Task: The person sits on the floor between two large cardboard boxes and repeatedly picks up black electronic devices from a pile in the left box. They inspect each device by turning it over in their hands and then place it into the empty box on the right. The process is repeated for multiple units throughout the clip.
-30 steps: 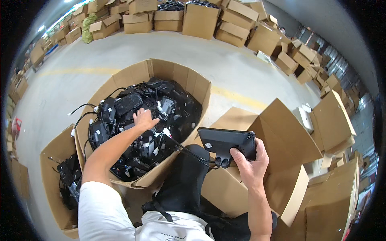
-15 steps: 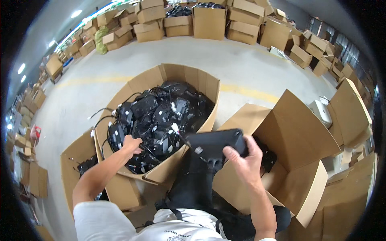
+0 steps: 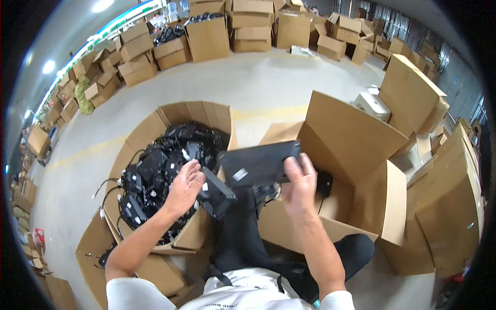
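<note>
My right hand (image 3: pixel 299 181) grips the right end of a flat black plastic box-shaped device (image 3: pixel 253 164), thumb on top. It is tilted above my lap, with a small pale label and a cable end hanging below. My left hand (image 3: pixel 185 190) is closed at the edge of a second, narrower black device (image 3: pixel 216 195), which slants over the near rim of the left carton; part of the grip is hidden behind my hand. Under that hand, the left carton (image 3: pixel 217 116) is heaped with black devices (image 3: pixel 155 168), cables and white connectors.
To my right stands an open carton (image 3: pixel 356 139) with a black device (image 3: pixel 324 183) inside and raised flaps. A smaller carton (image 3: pixel 93 237) sits at my near left. Beyond are a white appliance (image 3: pixel 372 106), tall cardboard (image 3: pixel 444 206) and stacked cartons (image 3: pixel 253 31) along the far side.
My view has turned right. My left hand has come up from the heap toward the middle with a black device. My right hand still holds its device, now tilted with its broad face showing.
</note>
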`<state>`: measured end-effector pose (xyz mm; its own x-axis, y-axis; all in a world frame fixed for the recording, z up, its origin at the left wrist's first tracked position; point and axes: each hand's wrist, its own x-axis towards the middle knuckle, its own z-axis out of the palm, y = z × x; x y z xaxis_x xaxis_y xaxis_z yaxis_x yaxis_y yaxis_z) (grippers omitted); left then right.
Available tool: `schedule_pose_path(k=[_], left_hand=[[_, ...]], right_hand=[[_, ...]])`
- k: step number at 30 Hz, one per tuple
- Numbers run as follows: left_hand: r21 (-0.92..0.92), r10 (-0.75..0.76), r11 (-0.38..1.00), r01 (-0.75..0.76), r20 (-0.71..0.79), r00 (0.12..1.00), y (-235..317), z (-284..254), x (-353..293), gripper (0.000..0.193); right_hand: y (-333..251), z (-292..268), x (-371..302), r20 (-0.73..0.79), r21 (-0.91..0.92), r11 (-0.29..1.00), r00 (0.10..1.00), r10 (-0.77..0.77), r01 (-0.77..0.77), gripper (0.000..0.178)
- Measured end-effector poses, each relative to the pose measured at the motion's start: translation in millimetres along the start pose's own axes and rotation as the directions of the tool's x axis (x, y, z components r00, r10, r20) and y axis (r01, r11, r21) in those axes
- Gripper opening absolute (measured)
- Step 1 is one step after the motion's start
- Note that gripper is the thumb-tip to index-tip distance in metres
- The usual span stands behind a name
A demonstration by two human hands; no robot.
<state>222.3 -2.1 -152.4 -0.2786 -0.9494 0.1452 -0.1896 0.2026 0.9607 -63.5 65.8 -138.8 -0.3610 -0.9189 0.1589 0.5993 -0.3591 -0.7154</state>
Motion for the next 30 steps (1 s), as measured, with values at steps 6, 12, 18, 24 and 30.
schedule_pose_path(k=[6, 12, 18, 24, 30], left_hand=[[0.894, 0.226, 0.199, -0.402, 0.357, 0.906, 2.3, 27.7, -28.3, 0.098], [0.928, 0.088, 0.246, -0.279, 0.265, 0.960, -24.8, -2.5, -12.6, 0.051], [0.229, -0.054, 0.968, 0.102, -0.206, 0.977, 61.6, -102.2, 9.9, 0.029], [0.295, 0.424, 0.897, -0.330, -0.358, 0.832, 135.8, 34.5, -8.0, 0.032], [-0.335, 0.307, 0.883, -0.329, -0.118, 0.944, 93.8, 115.2, -28.5, 0.063]], right_hand=[[-22.1, -42.4, -21.1, -0.125, 0.076, 0.996, 0.992, -0.028, 0.037, 0.027], [-8.5, -43.6, -35.3, -0.065, 0.080, 0.996, 0.997, 0.040, -0.035, 0.025], [-3.8, -25.1, -37.5, 0.094, 0.245, 0.959, 0.988, 0.119, -0.139, 0.034], [-27.2, 27.1, -16.3, 0.108, 0.440, 0.898, 0.993, -0.057, 0.004, 0.053], [-37.5, 15.4, -17.6, -0.206, -0.013, 0.931, 0.910, -0.360, 0.366, 0.063]])
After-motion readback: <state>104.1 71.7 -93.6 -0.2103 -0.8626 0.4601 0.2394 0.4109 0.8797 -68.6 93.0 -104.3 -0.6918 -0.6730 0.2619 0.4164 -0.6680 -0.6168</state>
